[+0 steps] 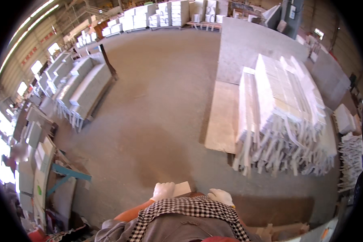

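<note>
In a white glove, my left hand (163, 191) is closed at the left end of a pale flat block (182, 189), close in front of my waist. My right hand (221, 196), also gloved in white, is at the right of my waist with its fingers curled. Whatever those fingers hold, if anything, is hidden. A black-and-white checked apron (189, 206) lies just below both hands. Between the hands a small brown patch shows beyond the apron's edge; its kind cannot be made out.
To the right, long white bundles with dangling straps (278, 97) lie beside a brown board (222, 117) and a grey slab (254, 40). Stacked grey slabs (90, 84) stand on the left, nearer a teal metal bracket (71, 173). White stacks (139, 18) line the far end.
</note>
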A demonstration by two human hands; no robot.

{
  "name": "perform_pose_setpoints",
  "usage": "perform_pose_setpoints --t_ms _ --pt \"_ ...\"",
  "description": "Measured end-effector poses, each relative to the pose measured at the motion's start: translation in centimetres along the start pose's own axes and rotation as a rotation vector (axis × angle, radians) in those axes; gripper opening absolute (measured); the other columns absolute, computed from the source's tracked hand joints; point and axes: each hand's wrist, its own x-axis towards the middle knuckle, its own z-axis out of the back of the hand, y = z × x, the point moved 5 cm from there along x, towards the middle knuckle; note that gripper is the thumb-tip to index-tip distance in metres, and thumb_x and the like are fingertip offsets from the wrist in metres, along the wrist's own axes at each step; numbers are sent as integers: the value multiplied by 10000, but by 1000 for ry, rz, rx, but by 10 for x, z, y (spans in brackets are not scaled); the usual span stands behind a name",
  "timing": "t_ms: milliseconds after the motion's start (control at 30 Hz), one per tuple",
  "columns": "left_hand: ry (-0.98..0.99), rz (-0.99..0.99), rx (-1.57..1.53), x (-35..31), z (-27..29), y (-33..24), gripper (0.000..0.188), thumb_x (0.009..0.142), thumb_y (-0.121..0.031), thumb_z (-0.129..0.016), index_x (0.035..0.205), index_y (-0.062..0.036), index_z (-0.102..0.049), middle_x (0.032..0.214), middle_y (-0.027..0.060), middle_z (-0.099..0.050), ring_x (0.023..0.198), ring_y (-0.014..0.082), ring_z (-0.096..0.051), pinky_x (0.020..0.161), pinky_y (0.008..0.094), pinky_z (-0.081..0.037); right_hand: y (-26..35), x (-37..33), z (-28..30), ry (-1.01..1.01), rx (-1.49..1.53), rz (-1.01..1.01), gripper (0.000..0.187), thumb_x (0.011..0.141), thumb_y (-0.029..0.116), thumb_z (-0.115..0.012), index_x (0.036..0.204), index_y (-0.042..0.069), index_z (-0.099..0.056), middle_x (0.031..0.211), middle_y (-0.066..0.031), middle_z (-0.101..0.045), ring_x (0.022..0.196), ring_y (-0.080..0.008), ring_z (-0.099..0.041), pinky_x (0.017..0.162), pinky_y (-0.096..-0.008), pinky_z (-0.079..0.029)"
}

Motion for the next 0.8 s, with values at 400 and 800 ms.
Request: perform_pose_setpoints --t_ms 400,800 --pt "-162 244 -101 163 134 122 521 667 -469 -770 956 -60 -624 928 153 -708 890 339 -686 794 473 -470 34 277 108 -100 -55 178 362 933 391 -586 1109 99 -710 972 -165 -715 915 -366 -676 793 -480 -532" --pt "24 -149 70 454 253 178 532 650 -410 -813 986 -58 -597 951 141 -689 916 329 -665 823 454 -469 28 426 137 -114 112 -229 345 963 382 -503 1070 92 -657 1026 -172 -699 1002 -373 -646 867 -479 -505"
